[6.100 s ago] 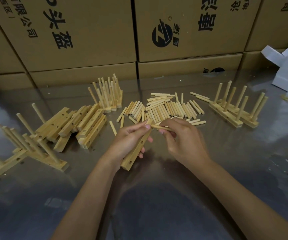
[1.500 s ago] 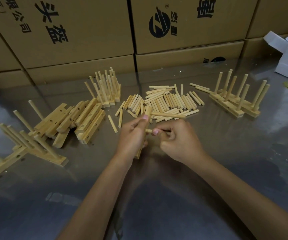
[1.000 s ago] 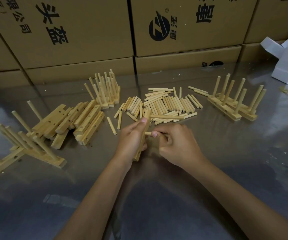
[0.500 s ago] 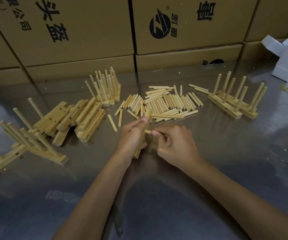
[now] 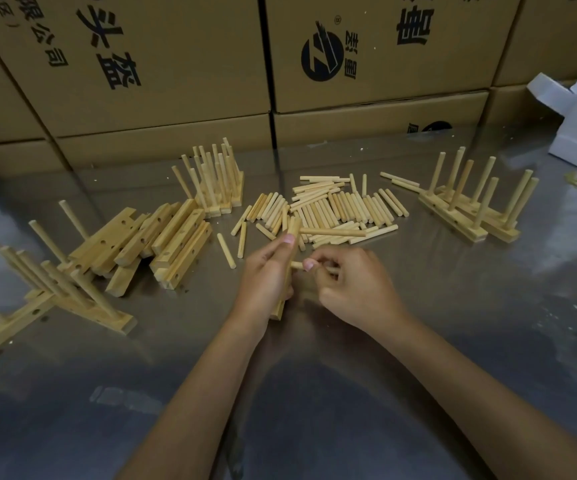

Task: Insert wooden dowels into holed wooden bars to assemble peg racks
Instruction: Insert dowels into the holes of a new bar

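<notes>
A wooden bar is gripped upright above the desk by the left hand. A dowel is pinched against its side by the right hand fingers. Another dowel is seated near the bar's top.

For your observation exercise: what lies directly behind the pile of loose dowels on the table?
Behind the loose dowels comes a strip of bare metal table, then stacked cardboard boxes. Whatever is behind the boxes is hidden.
</notes>
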### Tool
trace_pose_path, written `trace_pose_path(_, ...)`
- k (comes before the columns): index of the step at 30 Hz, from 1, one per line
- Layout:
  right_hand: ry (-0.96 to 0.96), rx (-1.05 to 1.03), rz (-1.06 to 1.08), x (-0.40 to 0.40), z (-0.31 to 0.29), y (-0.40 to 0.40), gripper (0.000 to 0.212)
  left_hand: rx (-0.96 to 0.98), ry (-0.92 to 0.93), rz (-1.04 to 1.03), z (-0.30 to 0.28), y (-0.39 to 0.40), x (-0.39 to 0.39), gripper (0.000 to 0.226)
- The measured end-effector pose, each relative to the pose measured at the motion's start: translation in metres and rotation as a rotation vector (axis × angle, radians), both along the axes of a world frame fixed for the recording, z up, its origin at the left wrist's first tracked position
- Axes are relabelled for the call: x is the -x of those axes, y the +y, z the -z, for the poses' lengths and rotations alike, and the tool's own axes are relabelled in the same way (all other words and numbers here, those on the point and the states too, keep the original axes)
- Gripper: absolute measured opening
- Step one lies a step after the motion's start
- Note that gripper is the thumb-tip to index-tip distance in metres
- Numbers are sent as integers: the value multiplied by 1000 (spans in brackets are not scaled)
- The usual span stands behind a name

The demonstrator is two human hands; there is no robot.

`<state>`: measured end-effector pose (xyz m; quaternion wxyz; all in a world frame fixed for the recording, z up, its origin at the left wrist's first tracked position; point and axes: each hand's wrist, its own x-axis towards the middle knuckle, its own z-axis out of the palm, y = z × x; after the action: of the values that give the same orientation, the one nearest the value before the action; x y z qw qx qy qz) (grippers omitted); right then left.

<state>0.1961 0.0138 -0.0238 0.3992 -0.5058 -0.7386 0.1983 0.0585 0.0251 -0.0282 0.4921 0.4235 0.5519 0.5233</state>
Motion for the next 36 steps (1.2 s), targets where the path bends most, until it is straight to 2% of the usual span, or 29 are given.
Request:
trace_pose_path(2, -41, -74, -10, 0, -4, 0, 11, -18, -4, -53, 1, 2, 1, 26)
trace_pose_path(4, -86, -212, 68, -4, -6, 2, 15, -22, -18, -131, 3, 6, 5, 32)
trace_pose_path(7, 29, -324, 270, -20, -9, 11, 19, 34, -144, -249, 2, 10, 14, 32)
trace_pose_path(8, 36, -317, 338, -28, -9, 17, 20, 59, -217, -281, 0, 11, 19, 30)
trace_pose_path(10, -148, -235, 429, -46, -2, 32, 25, 101, -402, -279, -5, 11, 29, 30)
trace_pose_path(12, -384, -90, 416, -62, 8, 45, 34, 127, -570, -219, -11, 8, 36, 32)
trace_pose_path(14, -423, 2, 378, -68, 15, 51, 31, 149, -623, -174, -14, 7, 40, 32)
trace_pose_path(18, -488, -11, 300, -67, 14, 52, 18, 196, -544, -130, -18, 5, 41, 38)
trace_pose_path(22, -609, 90, 136, -64, 1, 41, 14, 214, -441, -112, -21, 2, 38, 40)
trace_pose_path(23, -571, 120, 64, -60, -4, 35, 17, 209, -413, -118, -21, 2, 37, 41)
trace_pose_path(26, -301, 168, -213, -32, -19, 9, 33, 190, -354, -149, -23, 1, 33, 42)
trace_pose_path(29, -227, 44, -384, -3, -24, -14, 35, 185, -297, -179, -23, 1, 32, 40)
trace_pose_path(36, -413, -232, -278, 2, -28, -25, 20, 183, -234, -195, -19, 4, 29, 41)
